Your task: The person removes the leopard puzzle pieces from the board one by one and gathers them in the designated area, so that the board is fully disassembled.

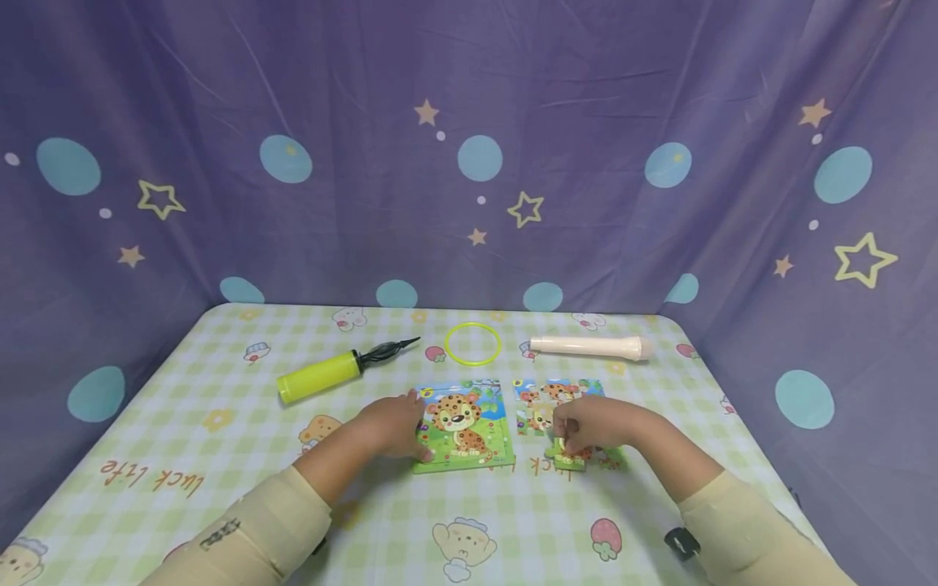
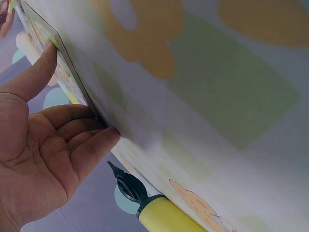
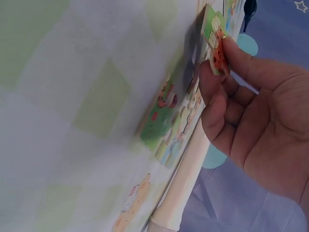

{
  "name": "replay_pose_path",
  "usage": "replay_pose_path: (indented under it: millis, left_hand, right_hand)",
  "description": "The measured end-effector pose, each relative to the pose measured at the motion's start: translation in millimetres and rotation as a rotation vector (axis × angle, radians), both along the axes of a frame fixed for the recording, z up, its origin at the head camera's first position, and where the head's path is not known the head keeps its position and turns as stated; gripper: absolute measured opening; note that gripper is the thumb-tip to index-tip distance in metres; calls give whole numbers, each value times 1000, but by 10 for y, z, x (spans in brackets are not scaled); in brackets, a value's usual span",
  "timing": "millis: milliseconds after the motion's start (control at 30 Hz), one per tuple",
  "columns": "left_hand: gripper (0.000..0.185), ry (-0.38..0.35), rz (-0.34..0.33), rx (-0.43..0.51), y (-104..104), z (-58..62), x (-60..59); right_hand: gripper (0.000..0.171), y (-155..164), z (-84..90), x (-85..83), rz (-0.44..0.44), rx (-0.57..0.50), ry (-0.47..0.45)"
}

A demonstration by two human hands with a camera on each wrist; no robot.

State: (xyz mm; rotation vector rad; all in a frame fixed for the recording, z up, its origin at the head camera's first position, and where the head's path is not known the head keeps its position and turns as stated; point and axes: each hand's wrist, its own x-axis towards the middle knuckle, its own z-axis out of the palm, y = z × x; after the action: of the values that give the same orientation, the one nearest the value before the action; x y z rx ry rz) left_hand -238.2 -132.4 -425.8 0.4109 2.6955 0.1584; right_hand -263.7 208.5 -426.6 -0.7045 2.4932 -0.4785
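A purple curtain (image 1: 469,122) dotted with stars and blue circles hangs behind a surface (image 1: 220,488) spread with a green checked cloth printed with bears and strawberries, where a person in cream sleeves works at two picture boards. The left hand (image 1: 392,425) lies flat against the left edge of the leopard puzzle board (image 1: 463,425), its fingers (image 2: 82,128) straight and together — the wrist view shows their tips touching the board's rim, the thumb resting higher along that same edge, nothing gripped. Just to the right lies a second board of loose puzzle pieces (image 1: 558,400), partly covered by the right hand (image 1: 592,425). That hand pinches a single puzzle piece (image 3: 215,41) between thumb and forefinger, the other fingers (image 3: 217,113) curled beneath; the piece, green with an orange spotted patch, is held tilted just above the near corner of the second board, close to the cloth. Farther back on the surface — well apart from both hands — lie a yellow hand pump (image 1: 326,374) with a black nozzle at left, a thin yellow ring (image 1: 473,343) in the middle and a cream flashlight (image 1: 589,347) on its side at right. A small black object (image 1: 680,543) sits near the right sleeve at the surface's near edge.
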Motion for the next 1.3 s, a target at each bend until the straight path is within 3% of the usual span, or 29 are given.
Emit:
replay_pose_path:
  millis: [267,533,733,1100,1300]
  left_hand:
    - [98,-4,0,2,-3,-14,-9]
    - [97,10,-13,16,-10,-32,-10]
    - [96,11,-16,21,-8,-26,-3]
    - [96,6,-13,19,-16,-15,10]
    - [97,6,-16,18,-21,-26,1]
  right_hand:
    - [13,-4,-61,46,-87,31,19]
    - [17,-19,-45,80,-134,-27,-13]
    - [11,-21,-73,98,-93,7,46]
    - [19,-32,-74,95,1,46,159]
    - [15,-61,-52,57,-33,19,154]
